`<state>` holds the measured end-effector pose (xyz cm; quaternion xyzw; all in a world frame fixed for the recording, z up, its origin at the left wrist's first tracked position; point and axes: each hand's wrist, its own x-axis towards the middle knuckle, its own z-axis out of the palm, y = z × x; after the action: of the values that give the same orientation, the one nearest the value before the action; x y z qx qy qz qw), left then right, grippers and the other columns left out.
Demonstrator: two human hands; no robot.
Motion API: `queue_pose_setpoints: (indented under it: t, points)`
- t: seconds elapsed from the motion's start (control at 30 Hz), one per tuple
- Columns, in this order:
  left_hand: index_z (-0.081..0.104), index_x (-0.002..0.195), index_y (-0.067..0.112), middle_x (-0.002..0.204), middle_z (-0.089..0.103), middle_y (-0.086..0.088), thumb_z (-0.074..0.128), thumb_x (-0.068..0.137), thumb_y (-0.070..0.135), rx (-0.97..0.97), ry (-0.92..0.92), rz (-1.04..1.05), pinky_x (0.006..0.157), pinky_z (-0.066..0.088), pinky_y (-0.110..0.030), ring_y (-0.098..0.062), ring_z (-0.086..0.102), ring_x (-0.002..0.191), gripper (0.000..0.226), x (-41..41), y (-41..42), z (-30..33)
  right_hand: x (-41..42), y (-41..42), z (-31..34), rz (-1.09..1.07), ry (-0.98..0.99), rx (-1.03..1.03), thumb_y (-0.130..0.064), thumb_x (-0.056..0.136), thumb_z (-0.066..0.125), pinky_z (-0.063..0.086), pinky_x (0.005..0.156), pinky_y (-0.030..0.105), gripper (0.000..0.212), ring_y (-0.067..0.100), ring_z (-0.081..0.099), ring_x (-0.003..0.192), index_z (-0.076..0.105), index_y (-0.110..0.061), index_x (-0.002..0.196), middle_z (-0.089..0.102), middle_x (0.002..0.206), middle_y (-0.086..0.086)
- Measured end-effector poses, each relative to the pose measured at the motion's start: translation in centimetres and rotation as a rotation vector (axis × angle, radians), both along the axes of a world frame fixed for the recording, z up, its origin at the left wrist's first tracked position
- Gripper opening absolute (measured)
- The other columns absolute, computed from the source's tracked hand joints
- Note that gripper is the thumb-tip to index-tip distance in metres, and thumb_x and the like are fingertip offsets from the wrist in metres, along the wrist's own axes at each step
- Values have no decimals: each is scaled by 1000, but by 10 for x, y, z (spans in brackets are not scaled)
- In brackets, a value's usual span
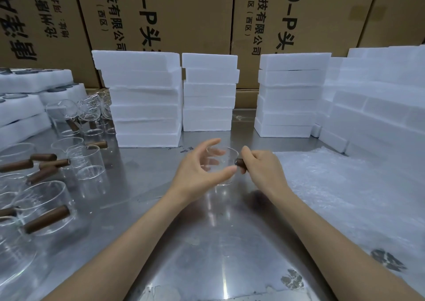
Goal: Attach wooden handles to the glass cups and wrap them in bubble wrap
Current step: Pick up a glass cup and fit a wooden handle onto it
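**Handle going on at centre of worktop**

Largest first: cardboard cartons (161, 13) wall off the far side, w/ stacks of white foam boxes (147, 98) in front of them; all look shut, so we can't tell what's inside. At far left, open foam trays (30, 79) show dark round shapes in their pockets, too blurred to name.

The steel worktop (184, 243) carries a bubble wrap sheet (345, 197) on the right, lying flat w/ nothing on it. On the left sit finished cups w/ handles (43, 211), bare glasses, and loose wooden handles (43, 157).

We judge the step as fitting a handle. The glass cup (222, 165) is at centre, just off the surface or resting on it; can't tell which. The left hand (200, 169) curls loosely round it, fingers spread, thumb tip at the near wall. The right hand (259, 167) pinches a dark wooden handle (239, 162) against the cup's right side.

Next, we think: seat the handle firm, check it's straight, then carry the cup right onto the wrap. The cup is empty.
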<state>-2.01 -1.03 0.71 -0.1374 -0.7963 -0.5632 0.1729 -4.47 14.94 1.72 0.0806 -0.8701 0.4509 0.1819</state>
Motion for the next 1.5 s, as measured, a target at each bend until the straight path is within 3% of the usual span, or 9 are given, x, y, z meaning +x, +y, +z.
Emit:
queue_pose_setpoints:
  t: [0.1,0.2,0.4,0.53,0.7,0.97,1.1,1.27,1.5]
  points:
    - [58,124,30,94,66,15,75,51,62,64,-75,96,75,52,-18,-1,65,85,82,-2,0,3,4,-4,0,26,205,222,-38,97,34,30,49,14,54,-1,51,53,54,-26,48,53,45,-22]
    - [56,129,22,112,66,8,67,45,71,119,-165,110,92,52,-38,-12,64,103,98,-1,2,5,3,-7,-1,91,173,219,-37,99,32,40,60,29,58,7,53,57,56,-17,51,53,47,-10]
    - [33,143,43,135,37,34,65,69,67,-72,50,61,92,31,-2,18,38,120,84,14,12,10,-1,-6,2,94,-210,-123,-28,96,33,29,49,26,63,8,36,35,44,-19,35,41,33,-9]
    - [43,137,30,144,42,18,81,74,34,-274,337,104,107,28,-11,6,37,131,73,19,14,11,2,-7,7,142,-494,-318,-24,92,37,20,39,18,47,11,23,29,39,-19,45,34,33,-6]
    - [60,113,20,115,62,17,84,67,27,-112,381,174,96,42,-15,5,56,109,52,23,19,12,4,-15,8,114,-607,-253,-11,83,36,17,35,13,58,11,20,26,37,-16,25,30,30,-5]
    - [68,82,20,91,73,9,81,74,26,280,181,166,94,49,-26,-3,66,97,16,17,20,16,14,-17,8,179,-534,-202,-27,93,32,17,34,16,44,10,20,30,40,-14,52,32,33,-9]
    - [76,73,24,77,74,10,77,77,31,406,63,115,69,47,-12,1,66,74,8,14,12,20,15,-15,9,197,-545,-205,-25,91,34,14,38,19,43,12,18,36,40,-15,50,28,36,-8]
    - [78,91,27,104,73,8,72,63,50,358,-116,-133,98,44,-24,-6,64,106,37,11,-8,25,11,-9,9,219,-603,-212,-27,91,35,16,36,18,43,11,19,35,42,-17,50,29,38,-7]
    - [60,127,14,130,62,1,66,83,15,263,-243,-422,109,34,-23,-9,47,130,45,8,-28,26,4,1,8,270,-687,-234,-31,91,37,15,33,17,45,9,17,35,43,-20,48,26,42,-7]
